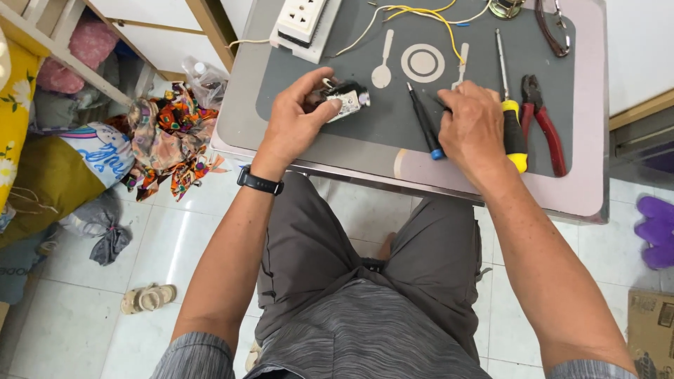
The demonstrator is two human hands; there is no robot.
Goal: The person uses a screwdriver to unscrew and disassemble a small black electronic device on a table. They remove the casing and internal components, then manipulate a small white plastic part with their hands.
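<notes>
Clutching the small electrical part (342, 100) over the grey mat (393, 119), your left hand (298, 119) has a firm grip; your right hand (474, 130) rests curled beside the blue-tipped screwdriver (425, 126), grip unclear.

One head-worn camera looked steeply down and forward from above the seated person's lap, at close range. The counter (421, 165) filled the upper frame; tiled floor (175, 245) showed lower left. No second view existed.
</notes>
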